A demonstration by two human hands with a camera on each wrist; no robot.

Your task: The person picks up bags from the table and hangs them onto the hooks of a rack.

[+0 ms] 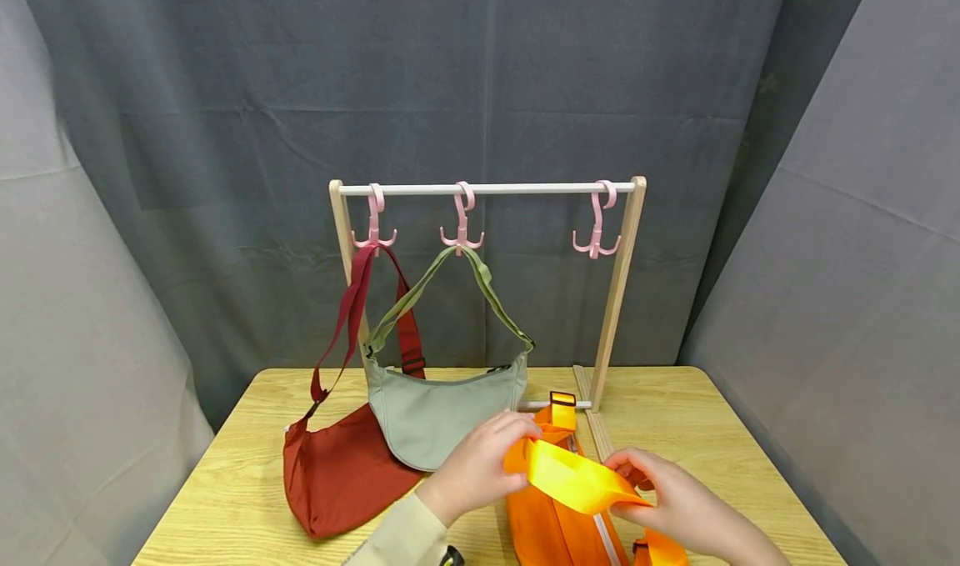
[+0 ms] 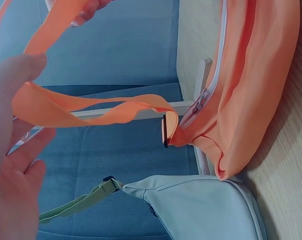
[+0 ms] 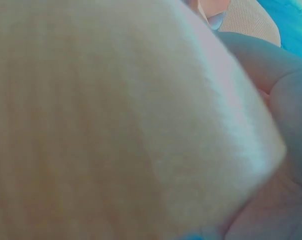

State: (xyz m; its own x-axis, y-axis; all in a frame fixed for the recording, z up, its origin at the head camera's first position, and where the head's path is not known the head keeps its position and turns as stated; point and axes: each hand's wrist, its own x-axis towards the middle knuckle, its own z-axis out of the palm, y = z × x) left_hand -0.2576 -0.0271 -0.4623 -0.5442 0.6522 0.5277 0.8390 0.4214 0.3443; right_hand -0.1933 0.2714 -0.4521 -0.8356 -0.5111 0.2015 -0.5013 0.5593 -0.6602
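Note:
An orange bag (image 1: 558,528) lies on the table in front of me, its zipper showing in the left wrist view. Its wide strap (image 1: 577,476) is raised above it, stretched between my two hands. My left hand (image 1: 483,466) pinches the strap between thumb and fingers; in the left wrist view the strap (image 2: 66,117) runs from that hand down to a black buckle (image 2: 165,131) at the bag's end. My right hand (image 1: 663,499) grips the strap further to the right. In the right wrist view a blurred pale surface covers most of the picture, beside part of my palm (image 3: 291,130).
A wooden rack with a white bar (image 1: 540,188) stands at the back. A red bag (image 1: 352,474) hangs by its strap from the left pink hook (image 1: 374,216), a grey-green bag (image 1: 446,416) from the middle hook (image 1: 462,216). The right pink hook (image 1: 597,220) holds nothing.

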